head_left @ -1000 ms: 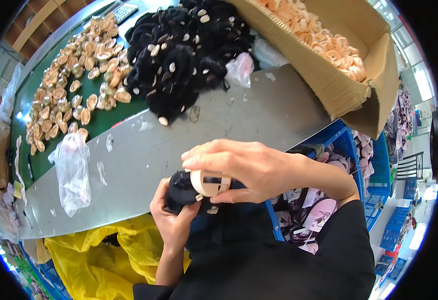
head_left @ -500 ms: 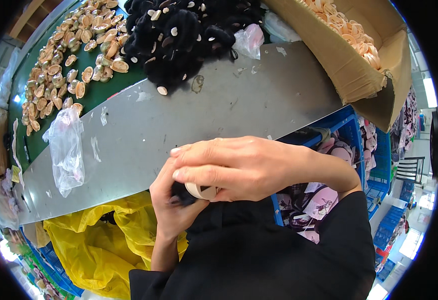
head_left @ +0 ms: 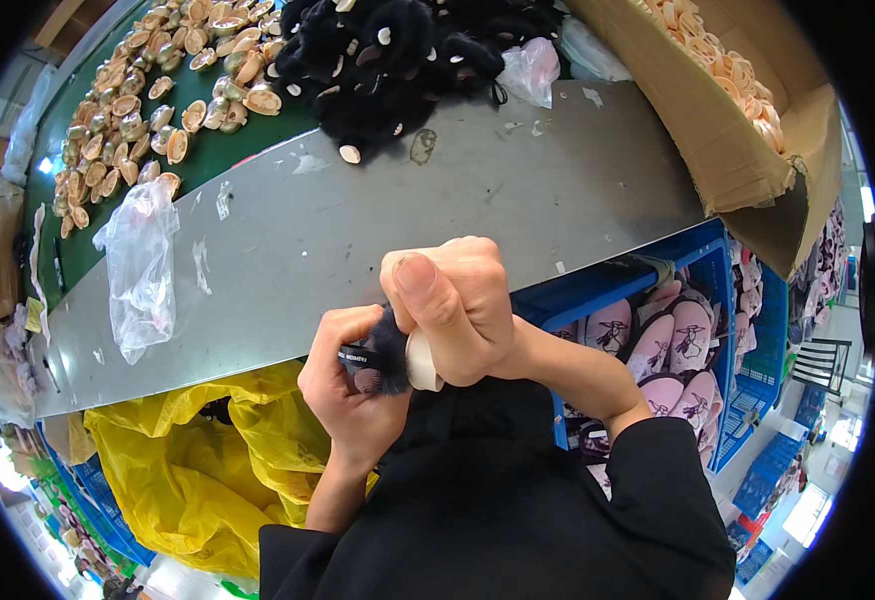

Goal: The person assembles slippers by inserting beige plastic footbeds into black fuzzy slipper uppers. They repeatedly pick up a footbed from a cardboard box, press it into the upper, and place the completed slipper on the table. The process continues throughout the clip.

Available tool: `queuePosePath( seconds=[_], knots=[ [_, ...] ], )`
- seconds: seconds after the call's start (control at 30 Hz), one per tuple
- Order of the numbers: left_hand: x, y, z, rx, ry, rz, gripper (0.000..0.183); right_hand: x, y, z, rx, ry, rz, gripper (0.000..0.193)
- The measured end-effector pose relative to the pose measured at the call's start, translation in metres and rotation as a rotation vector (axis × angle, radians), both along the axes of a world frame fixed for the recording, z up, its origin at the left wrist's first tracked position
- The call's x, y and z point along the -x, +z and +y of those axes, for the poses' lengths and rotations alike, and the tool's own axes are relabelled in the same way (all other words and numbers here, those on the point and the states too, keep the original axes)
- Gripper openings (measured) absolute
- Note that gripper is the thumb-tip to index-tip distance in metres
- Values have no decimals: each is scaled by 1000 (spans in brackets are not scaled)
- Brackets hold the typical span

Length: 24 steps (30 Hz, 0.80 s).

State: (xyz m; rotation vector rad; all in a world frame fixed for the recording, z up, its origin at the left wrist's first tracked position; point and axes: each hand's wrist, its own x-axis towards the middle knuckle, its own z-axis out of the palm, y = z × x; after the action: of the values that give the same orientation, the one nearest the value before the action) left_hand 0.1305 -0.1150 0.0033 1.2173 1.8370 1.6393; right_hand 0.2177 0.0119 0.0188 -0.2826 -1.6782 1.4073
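Note:
Just beyond my torso, at the near edge of the metal table point(head_left: 308, 250), my two hands meet. My left hand point(head_left: 346, 400) is closed round a black furry piece point(head_left: 390, 345) that has a dark printed loop tag point(head_left: 356, 354) and a small ribbed patch. Pressed against the fur is a cream curved plastic part point(head_left: 423, 362). My right hand point(head_left: 463, 305) is clenched round that part, its thumb on top; the fingers hide most of it. On the table's far side lies a heap of similar black furry pieces point(head_left: 378, 60) with pale oval bits.
Gold-and-peach half shells point(head_left: 108, 150) cover a green surface at left, near a clear plastic bag point(head_left: 143, 280). A cardboard box point(head_left: 748, 190) of peach parts stands at far right. Below are a yellow bag point(head_left: 188, 470) and a blue crate point(head_left: 723, 350) of pink slippers point(head_left: 673, 345).
My right hand has gone from lying flat over the cream part to a fist round it. The fur and its tag show more now. The view has shifted slightly.

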Motion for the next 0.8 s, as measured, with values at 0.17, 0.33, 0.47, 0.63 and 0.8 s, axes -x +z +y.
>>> queuePosePath(
  seconds=[0.17, 0.33, 0.47, 0.63, 0.8],
  knots=[
    [3, -6, 1, -15, 95, -181, 26, 6, -8, 1, 183, -8, -70, 53],
    [19, -5, 3, 34, 61, -492, 14, -5, -16, 0, 53, -114, -310, 40],
    [22, -22, -4, -28, -75, -746, 33, -7, -18, -3, -146, -117, -235, 37],
    [20, -26, -1, -214, -117, -993, 37, -10, -23, -12, -115, -236, -249, 40],
    [11, -16, 10, -112, -8, -525, 10, -2, -33, -8, -568, -450, -207, 44]
  ],
)
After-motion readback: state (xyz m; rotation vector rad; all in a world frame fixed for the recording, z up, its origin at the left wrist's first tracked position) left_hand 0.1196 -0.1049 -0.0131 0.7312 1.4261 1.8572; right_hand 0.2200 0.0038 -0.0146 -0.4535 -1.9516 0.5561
